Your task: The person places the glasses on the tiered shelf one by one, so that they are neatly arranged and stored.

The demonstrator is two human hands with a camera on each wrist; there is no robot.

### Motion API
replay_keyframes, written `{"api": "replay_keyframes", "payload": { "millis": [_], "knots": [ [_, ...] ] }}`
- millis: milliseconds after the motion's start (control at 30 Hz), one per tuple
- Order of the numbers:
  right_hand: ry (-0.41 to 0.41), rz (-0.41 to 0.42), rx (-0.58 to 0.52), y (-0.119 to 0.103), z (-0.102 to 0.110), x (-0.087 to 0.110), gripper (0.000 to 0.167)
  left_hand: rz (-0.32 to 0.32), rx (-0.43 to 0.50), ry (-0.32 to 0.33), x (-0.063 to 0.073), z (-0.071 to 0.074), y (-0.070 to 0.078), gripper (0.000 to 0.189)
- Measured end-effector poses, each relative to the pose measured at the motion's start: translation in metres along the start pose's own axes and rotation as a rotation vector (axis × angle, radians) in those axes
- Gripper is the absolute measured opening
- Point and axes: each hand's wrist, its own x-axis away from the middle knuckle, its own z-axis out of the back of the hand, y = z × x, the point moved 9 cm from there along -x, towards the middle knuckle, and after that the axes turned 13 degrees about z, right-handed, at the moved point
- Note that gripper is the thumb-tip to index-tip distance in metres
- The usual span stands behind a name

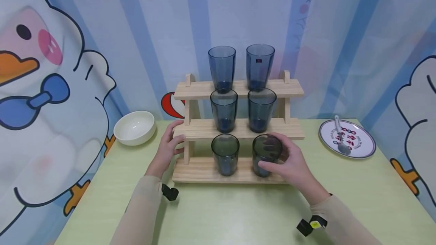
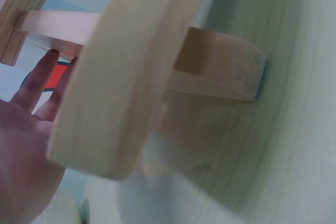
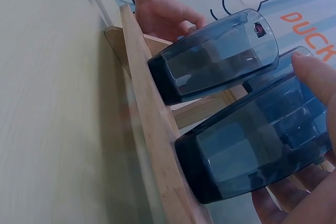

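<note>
A three-tier light wooden display rack stands on the table, with two blue-grey drinking glasses on each tier. My right hand grips the right glass of the lowest tier, thumb in front and fingers round its far side. That glass's base sits at the board in the right wrist view. Beside it stands the left glass. At the rack's left end, my left hand holds the middle shelf and its upright; in the left wrist view its fingers reach behind the shelf board, partly hidden by it.
The middle tier carries two glasses, one at left, and the top tier two more, one at right. A white bowl stands left of the rack. To the right lies a patterned plate with a spoon on it. A printed curtain hangs behind.
</note>
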Motion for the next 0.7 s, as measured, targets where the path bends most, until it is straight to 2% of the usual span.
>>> {"api": "replay_keyframes", "payload": {
  "millis": [700],
  "knots": [
    [0.005, 0.017, -0.020, 0.0048, -0.0097, -0.0037, 0.078, 0.000, -0.006, 0.004, -0.0030, 0.0017, -0.0026, 0.053]
  ]
}}
